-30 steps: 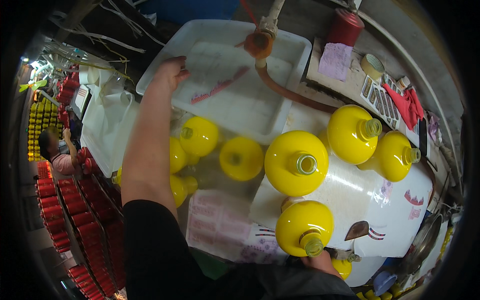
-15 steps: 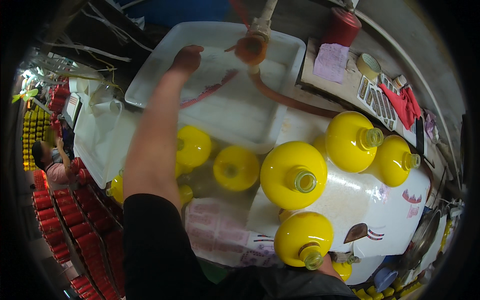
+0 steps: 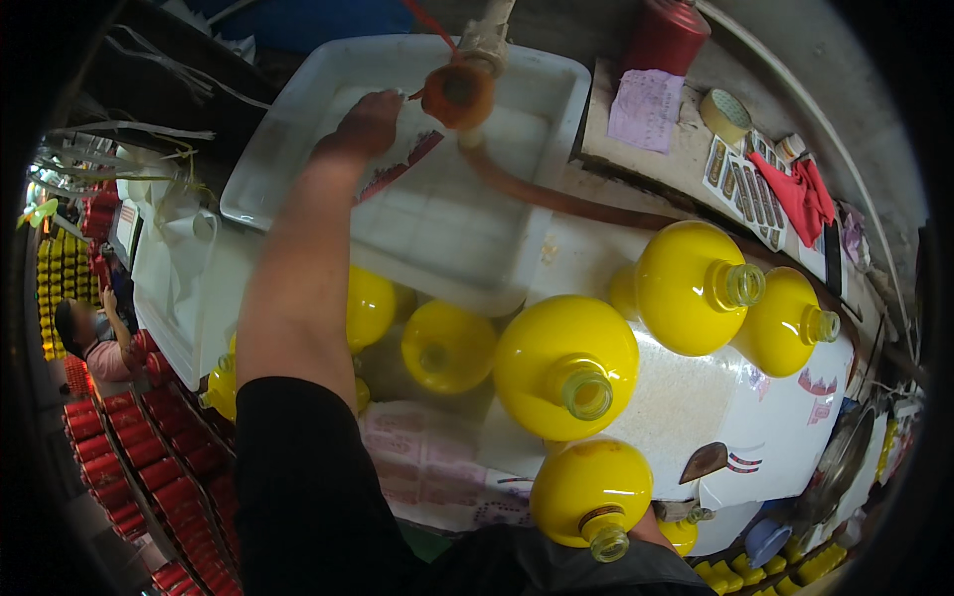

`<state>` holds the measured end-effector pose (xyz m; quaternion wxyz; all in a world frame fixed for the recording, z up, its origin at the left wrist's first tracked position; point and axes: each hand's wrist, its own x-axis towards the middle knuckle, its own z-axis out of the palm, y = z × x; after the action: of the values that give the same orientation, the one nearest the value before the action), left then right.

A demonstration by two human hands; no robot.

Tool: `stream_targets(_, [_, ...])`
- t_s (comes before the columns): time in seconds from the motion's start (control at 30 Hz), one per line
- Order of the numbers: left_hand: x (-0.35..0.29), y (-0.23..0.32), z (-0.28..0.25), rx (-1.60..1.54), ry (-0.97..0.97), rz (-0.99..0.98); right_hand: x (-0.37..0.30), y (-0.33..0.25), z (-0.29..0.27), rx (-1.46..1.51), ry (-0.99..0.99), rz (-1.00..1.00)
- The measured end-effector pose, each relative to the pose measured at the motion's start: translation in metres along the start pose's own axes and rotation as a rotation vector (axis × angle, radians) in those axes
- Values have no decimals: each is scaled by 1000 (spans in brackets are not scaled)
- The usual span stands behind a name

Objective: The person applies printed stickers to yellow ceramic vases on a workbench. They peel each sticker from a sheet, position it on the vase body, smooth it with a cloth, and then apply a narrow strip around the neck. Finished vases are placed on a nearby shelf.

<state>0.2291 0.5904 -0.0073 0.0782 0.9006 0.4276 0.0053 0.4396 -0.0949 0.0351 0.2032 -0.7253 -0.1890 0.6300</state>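
My left hand (image 3: pixel 368 123) reaches over a white plastic tray (image 3: pixel 234 204) at the far side, its fingers drawn together. Something small and pale shows at the fingertips, too small to name. Just right of them is an orange-red rounded fitting (image 3: pixel 457 93) on a pale pipe, with a brown hose (image 3: pixel 566 204) running from it. Close to my body, a glossy yellow round bottle (image 3: pixel 591 489) leans with its open glass neck toward me. Behind it only a bit of my right hand (image 3: pixel 648 528) shows; its fingers are hidden.
Several more yellow bottles (image 3: pixel 566 368) stand on the table around the tray. On the right a ledge carries a tape roll (image 3: pixel 725 115), a red cloth (image 3: pixel 798 197) and a red container (image 3: pixel 664 38). At left, rows of red containers (image 3: pixel 164 462) and another person (image 3: pixel 104 348).
My left hand has come up next to the red tip of the orange-red fitting, its fingers drawn together. The view has shifted slightly; the near bottle appears slightly lower.
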Motion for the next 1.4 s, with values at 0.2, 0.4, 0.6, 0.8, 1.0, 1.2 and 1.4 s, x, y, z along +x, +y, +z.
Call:
stream_targets(0.2, [-7,-27,-27,-454,356,-34,2,4,-2,-176,13,-95])
stream_targets(0.4, [-72,19,-96,-1100,356,-449,-4,-9,1,-640,95,-363])
stream_targets(0.6, [-160,58,-141,-1350,262,-327,-10,-16,2,-864,106,-515])
stream_targets(0.8, [-239,91,-168,-1459,171,-245,-13,-14,4,-913,117,-589])
stream_targets(1.0, [-297,117,-181,-1552,136,-207,-16,-12,5,-959,110,-635])
stream_targets(1.2, [-334,142,-189,-1520,201,-238,-22,-16,6,-968,62,-693])
stream_targets(1.4, [-388,190,-172,-1452,18,-262,-45,-52,11,-553,-211,-627])
